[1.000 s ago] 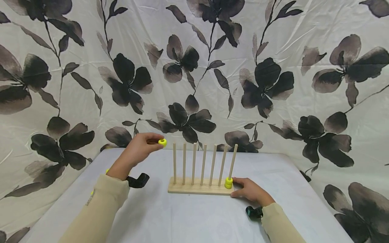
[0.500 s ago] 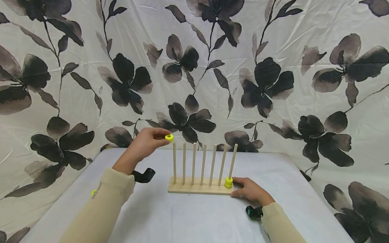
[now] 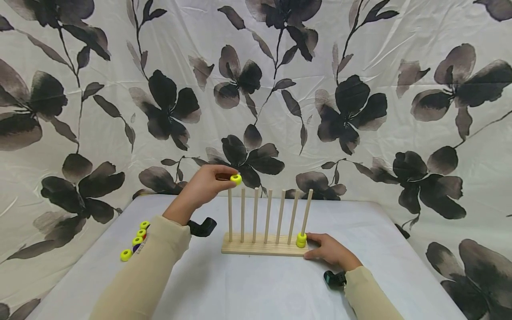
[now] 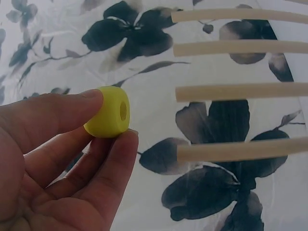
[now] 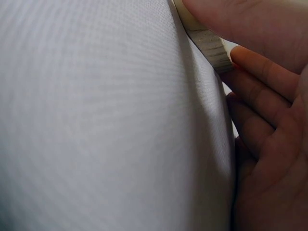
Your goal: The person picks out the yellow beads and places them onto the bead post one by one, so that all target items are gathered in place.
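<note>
Floral cloth (image 3: 280, 111) hangs behind a white-covered tabletop (image 3: 248, 289), along its back edge. Standing well apart from the left and right edges, a wooden base (image 3: 250, 248) carries seven pegs (image 3: 268, 217). Thumb and fingers of the left hand (image 3: 204, 186) pinch a yellow bead (image 3: 236, 179) above the base's left end; the left wrist view shows open space between it and the peg tips. Which peg it lines up with cannot be told. With thumb and fingers, the right hand (image 3: 331, 251) grips the base's right end, beside two stacked yellow beads (image 3: 301, 240) on the rightmost peg. Near the tabletop's left edge, a bead row (image 3: 138, 241) of yellow, red and dark blue runs roughly alongside it, partly hidden by the left sleeve (image 3: 148, 266).
</note>
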A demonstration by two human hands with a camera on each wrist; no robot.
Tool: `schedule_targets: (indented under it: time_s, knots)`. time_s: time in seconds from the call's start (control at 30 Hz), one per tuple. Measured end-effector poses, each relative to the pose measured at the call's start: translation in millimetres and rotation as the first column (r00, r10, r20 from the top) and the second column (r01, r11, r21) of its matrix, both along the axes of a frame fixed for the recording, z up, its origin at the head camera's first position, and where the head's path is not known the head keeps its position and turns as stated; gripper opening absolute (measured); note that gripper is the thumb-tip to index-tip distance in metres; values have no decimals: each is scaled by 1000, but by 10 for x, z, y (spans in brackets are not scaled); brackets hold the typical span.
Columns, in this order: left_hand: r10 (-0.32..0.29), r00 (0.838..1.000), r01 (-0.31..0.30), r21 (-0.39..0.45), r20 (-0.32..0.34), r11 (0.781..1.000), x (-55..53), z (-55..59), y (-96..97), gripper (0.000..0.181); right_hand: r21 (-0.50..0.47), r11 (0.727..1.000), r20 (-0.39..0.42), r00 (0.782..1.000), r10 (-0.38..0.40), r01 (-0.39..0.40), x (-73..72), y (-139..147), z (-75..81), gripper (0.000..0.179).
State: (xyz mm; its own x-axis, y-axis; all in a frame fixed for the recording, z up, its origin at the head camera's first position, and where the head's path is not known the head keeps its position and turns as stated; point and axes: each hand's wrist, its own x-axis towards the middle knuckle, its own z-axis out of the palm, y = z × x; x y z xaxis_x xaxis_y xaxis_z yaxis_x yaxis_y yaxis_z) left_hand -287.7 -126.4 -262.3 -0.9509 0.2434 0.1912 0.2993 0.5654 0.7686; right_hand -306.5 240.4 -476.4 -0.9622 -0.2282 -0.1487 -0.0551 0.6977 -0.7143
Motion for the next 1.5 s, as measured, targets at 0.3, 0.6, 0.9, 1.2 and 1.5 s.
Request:
schedule_targets:
  time_s: [0.3, 0.6, 0.9, 1.2, 1.5]
  knots:
    - [-48, 999, 49, 16, -17, 999, -49, 41, 176, 39, -9, 1000, 8, 1000, -3, 3, 10, 1, 8, 81]
    - [-83, 996, 84, 46, -18, 995, -58, 52, 341, 35, -14, 1000, 3, 1000, 1, -1, -7, 12, 10, 81]
    - [-119, 993, 120, 79, -22, 990, -69, 47, 504, 36, 5, 1000, -14, 1000, 11, -11, 4, 10, 9, 80]
    - [-140, 989, 142, 59, -44, 988, -86, 65, 624, 36, -9, 1000, -6, 1000, 7, -7, 9, 4, 32, 80]
    - [-139, 990, 140, 68, -24, 988, -102, 69, 732, 36, -15, 1000, 6, 1000, 17, -17, 25, -5, 32, 79]
